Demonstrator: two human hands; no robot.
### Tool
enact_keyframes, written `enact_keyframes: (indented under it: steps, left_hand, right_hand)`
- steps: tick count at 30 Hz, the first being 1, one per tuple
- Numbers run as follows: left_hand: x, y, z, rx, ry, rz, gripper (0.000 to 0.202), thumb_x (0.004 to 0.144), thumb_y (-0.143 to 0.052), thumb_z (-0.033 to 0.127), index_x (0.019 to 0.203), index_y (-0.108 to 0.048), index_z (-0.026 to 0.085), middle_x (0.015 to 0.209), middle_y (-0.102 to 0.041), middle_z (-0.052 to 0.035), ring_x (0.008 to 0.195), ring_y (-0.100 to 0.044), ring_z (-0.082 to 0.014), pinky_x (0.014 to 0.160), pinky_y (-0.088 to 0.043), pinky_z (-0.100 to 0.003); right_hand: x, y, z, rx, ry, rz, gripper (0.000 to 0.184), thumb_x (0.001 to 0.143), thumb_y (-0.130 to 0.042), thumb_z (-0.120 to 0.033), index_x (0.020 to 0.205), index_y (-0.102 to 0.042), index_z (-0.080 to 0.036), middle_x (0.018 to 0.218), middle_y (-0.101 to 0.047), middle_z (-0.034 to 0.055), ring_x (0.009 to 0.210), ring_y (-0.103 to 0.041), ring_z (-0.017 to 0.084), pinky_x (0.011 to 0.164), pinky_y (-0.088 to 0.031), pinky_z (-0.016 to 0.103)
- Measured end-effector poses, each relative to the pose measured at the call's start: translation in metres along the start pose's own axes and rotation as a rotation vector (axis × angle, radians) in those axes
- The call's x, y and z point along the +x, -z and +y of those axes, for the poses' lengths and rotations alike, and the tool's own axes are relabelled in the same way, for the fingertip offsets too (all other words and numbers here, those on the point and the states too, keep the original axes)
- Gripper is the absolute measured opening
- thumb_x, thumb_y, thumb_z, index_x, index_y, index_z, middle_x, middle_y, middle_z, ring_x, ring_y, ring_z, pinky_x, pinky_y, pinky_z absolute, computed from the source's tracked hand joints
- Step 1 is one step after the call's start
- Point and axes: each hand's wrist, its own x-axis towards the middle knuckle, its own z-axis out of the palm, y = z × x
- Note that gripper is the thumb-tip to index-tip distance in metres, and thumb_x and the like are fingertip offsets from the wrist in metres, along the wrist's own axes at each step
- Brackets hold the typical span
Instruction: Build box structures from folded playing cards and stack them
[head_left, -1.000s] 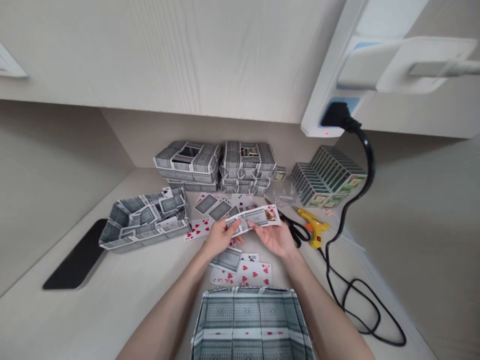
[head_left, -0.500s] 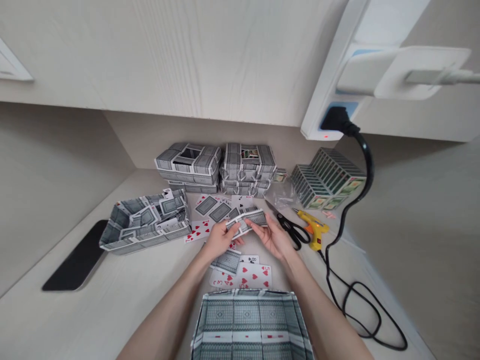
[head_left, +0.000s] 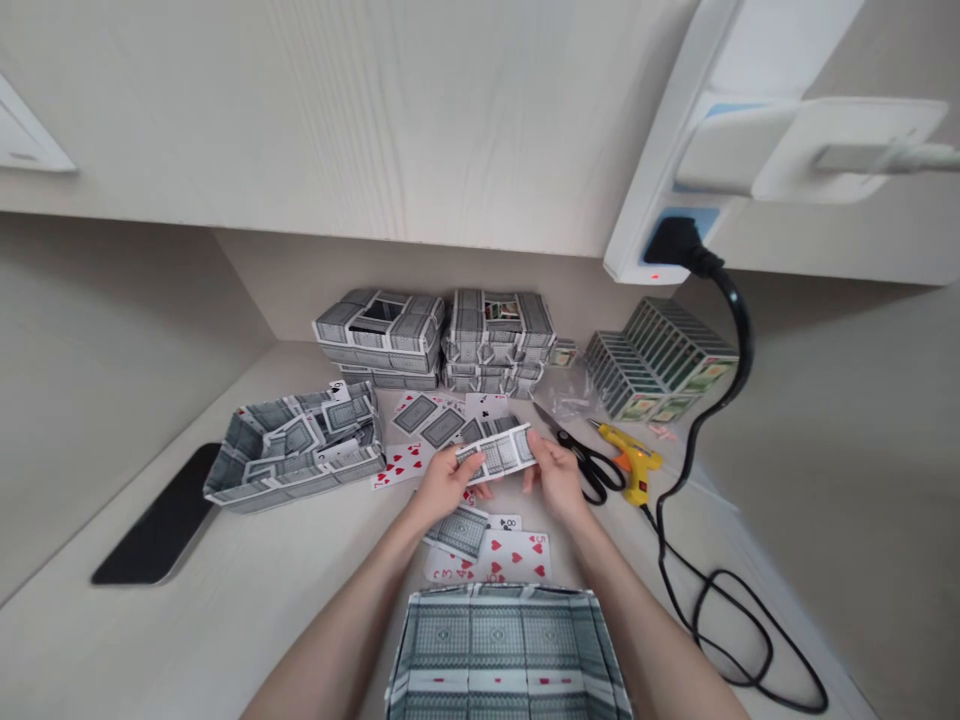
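Hearts and an 8 mark loose cards (head_left: 514,552) beneath the card strip (head_left: 501,455), pinched by left hand (head_left: 442,482) and right hand (head_left: 559,476); print on deck boxes (head_left: 660,360) seems unreadable; pale desk (head_left: 187,620).

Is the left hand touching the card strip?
Touching. Head view shows the left hand pinching one end of the card strip, the right hand gripping the other end.
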Motion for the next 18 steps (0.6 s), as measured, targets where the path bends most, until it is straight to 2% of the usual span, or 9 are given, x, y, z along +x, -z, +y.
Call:
enact_keyframes:
  steps: [2,4,7,9,11,13,18]
  left_hand:
    - [0.000,0.000,0.000,-0.011,-0.005,0.006,0.033,0.075,-0.053,0.047,0.069,-0.053,0.015,0.055,-0.064,-0.0011,0.040,-0.055,-0.0135,0.042,-0.044,-0.025]
    - [0.000,0.001,0.000,-0.012,-0.009,0.022,0.033,0.076,-0.052,0.048,0.069,-0.051,0.015,0.055,-0.064,-0.0013,0.037,-0.053,-0.0125,0.040,-0.042,-0.024]
    - [-0.001,0.000,0.002,-0.019,0.031,0.054,0.032,0.077,-0.051,0.049,0.075,-0.048,0.017,0.050,-0.062,0.0011,0.032,-0.049,-0.0118,0.035,-0.037,-0.023]
    - [-0.004,-0.002,0.003,0.018,0.059,0.080,0.033,0.078,-0.048,0.051,0.080,-0.047,0.018,0.043,-0.057,0.0039,0.027,-0.043,-0.0110,0.030,-0.031,-0.021]
    - [-0.007,-0.005,0.005,0.093,0.054,0.099,0.034,0.079,-0.045,0.051,0.079,-0.048,0.018,0.037,-0.051,0.0065,0.023,-0.037,-0.0096,0.028,-0.026,-0.020]
    - [-0.009,-0.007,0.005,0.165,0.031,0.111,0.035,0.080,-0.044,0.052,0.075,-0.048,0.018,0.034,-0.046,0.0079,0.023,-0.035,-0.0091,0.029,-0.025,-0.020]
    - [-0.008,-0.006,0.000,0.284,-0.020,0.187,0.042,0.081,-0.041,0.055,0.062,-0.049,0.018,0.036,-0.045,0.0055,0.031,-0.045,-0.0112,0.037,-0.033,-0.022]
  right_hand:
    - [-0.001,0.001,0.000,-0.087,0.042,-0.014,0.044,0.073,-0.056,-0.056,0.054,-0.054,-0.016,0.030,-0.046,-0.0037,0.024,-0.039,0.008,0.028,-0.026,0.020]
    - [-0.001,0.001,-0.001,-0.108,0.048,-0.064,0.045,0.074,-0.053,-0.058,0.057,-0.055,-0.016,0.035,-0.051,-0.0021,0.024,-0.039,0.008,0.027,-0.024,0.020]
    - [0.000,0.000,-0.001,-0.080,0.026,-0.136,0.045,0.076,-0.051,-0.059,0.080,-0.060,-0.015,0.043,-0.058,-0.0011,0.024,-0.037,0.008,0.025,-0.022,0.020]
    - [0.000,0.000,-0.001,-0.061,0.013,-0.165,0.048,0.076,-0.051,-0.058,0.095,-0.058,-0.014,0.041,-0.056,-0.0031,0.022,-0.033,0.007,0.025,-0.018,0.019]
    - [0.001,0.000,-0.002,-0.042,0.009,-0.174,0.050,0.077,-0.051,-0.056,0.103,-0.057,-0.014,0.038,-0.053,-0.0046,0.022,-0.031,0.007,0.025,-0.016,0.018]
    - [0.000,0.001,-0.003,-0.030,0.014,-0.157,0.048,0.077,-0.052,-0.054,0.101,-0.058,-0.014,0.035,-0.051,-0.0051,0.022,-0.030,0.007,0.025,-0.015,0.018]
    - [0.003,0.003,-0.001,-0.029,0.061,-0.033,0.039,0.076,-0.054,-0.053,0.084,-0.059,-0.015,0.033,-0.048,-0.0051,0.022,-0.029,0.006,0.024,-0.015,0.019]
